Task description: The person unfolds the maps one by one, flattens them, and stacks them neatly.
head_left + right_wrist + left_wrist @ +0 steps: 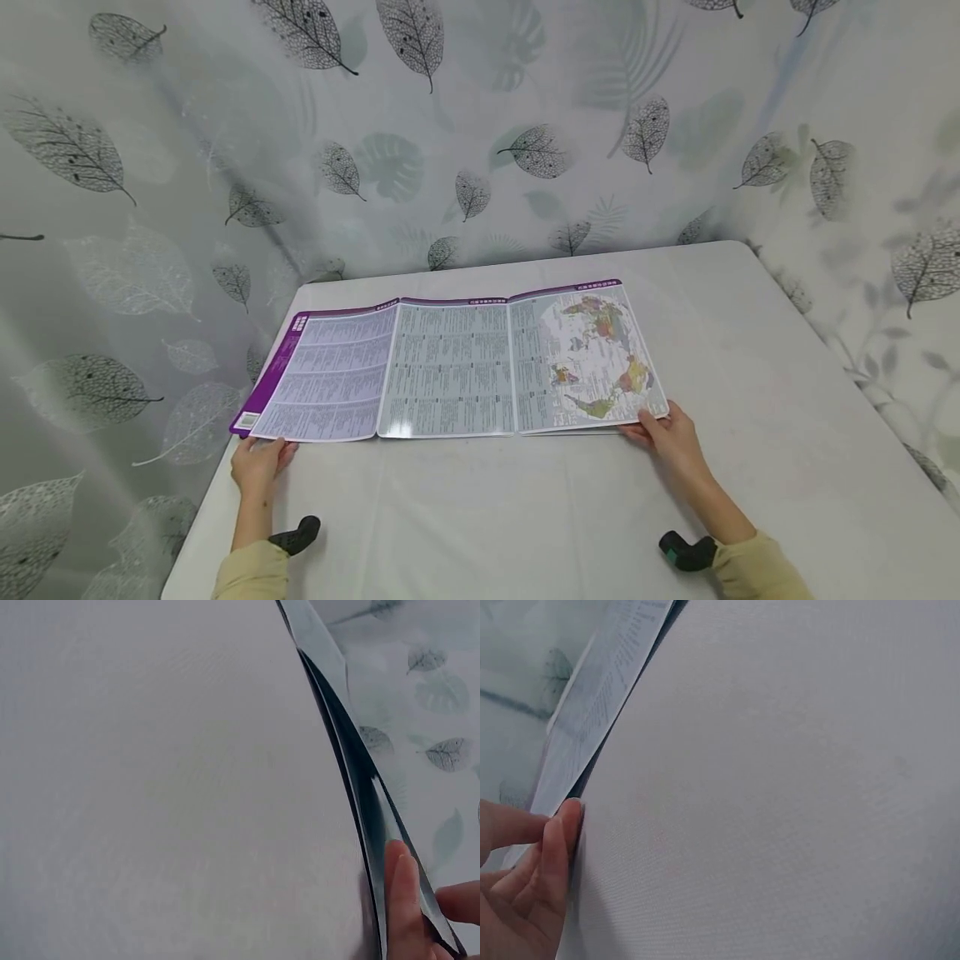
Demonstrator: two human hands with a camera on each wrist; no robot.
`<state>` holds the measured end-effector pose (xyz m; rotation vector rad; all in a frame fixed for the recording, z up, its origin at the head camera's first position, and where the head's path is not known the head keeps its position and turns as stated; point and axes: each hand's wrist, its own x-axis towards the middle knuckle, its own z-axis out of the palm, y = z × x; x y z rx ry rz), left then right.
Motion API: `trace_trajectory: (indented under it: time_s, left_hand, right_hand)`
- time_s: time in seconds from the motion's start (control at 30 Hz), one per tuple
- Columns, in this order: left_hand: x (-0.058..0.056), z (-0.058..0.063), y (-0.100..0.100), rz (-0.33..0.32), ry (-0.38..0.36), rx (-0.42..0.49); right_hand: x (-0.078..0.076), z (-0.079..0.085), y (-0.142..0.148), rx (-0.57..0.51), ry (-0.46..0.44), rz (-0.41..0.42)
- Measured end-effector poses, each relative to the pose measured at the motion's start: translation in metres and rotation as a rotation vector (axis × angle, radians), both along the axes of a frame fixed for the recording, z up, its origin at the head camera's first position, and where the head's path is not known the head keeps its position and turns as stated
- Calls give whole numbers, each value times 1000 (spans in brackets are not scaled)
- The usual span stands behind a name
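A folding map [450, 367] lies spread across the table in the head view, with creases between its panels. Dense text fills its left and middle panels; the right one carries a coloured world map, and a purple band runs down the left edge. At the near left corner my left hand [258, 467] pinches the edge between thumb and fingers. My right hand [675, 437] grips the near right corner, thumb on top and fingers beneath. In the right wrist view the folding map [341, 735] shows a gap between its layers beside the fingers [403, 900].
A white cloth covers the table [480, 517]. Behind and at both sides hangs a leaf-patterned curtain [480, 125]. Black curved wrist devices [296, 537] stick out from both yellow sleeves [251, 575].
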<state>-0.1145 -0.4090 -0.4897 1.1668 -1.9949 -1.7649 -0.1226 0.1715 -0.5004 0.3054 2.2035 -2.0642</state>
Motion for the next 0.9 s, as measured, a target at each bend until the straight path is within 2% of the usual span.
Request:
trace_trajectory:
  time_s: [0.13, 0.2, 0.27, 0.33, 0.37, 0.43, 0.5, 0.57, 0.63, 0.7, 0.8, 0.9]
  left_hand:
    - [5, -2, -1, -84, -119, -228]
    - [8, -1, 1, -123, -188, -378]
    - [9, 1, 7, -165, -216, -544]
    - [8, 2, 17, -232, -169, -703]
    - [6, 3, 23, -282, -122, -771]
    - [0, 4, 38, -422, 8, -878]
    - [-8, 8, 54, -595, 125, -931]
    - [-17, 12, 68, -767, 192, -969]
    - [-25, 16, 79, -916, 196, -998]
    - [-32, 21, 88, -1036, 173, -1025]
    - [-38, 25, 97, -1148, 115, -1046]
    - [-40, 25, 101, -1186, 70, -1074]
  right_hand:
    - [-1, -1, 7, 97, -33, 91]
    - [0, 0, 12, 157, -47, 129]
    - [2, 4, 17, 241, -60, 155]
    - [4, 7, 23, 337, -54, 175]
    - [5, 9, 25, 378, -45, 183]
    - [7, 13, 30, 458, -11, 190]
    - [8, 15, 34, 530, 43, 192]
    - [8, 16, 36, 613, 113, 195]
    - [9, 15, 36, 728, 194, 200]
    - [11, 14, 35, 829, 261, 211]
    - [12, 11, 33, 937, 313, 238]
    - [13, 10, 32, 981, 308, 284]
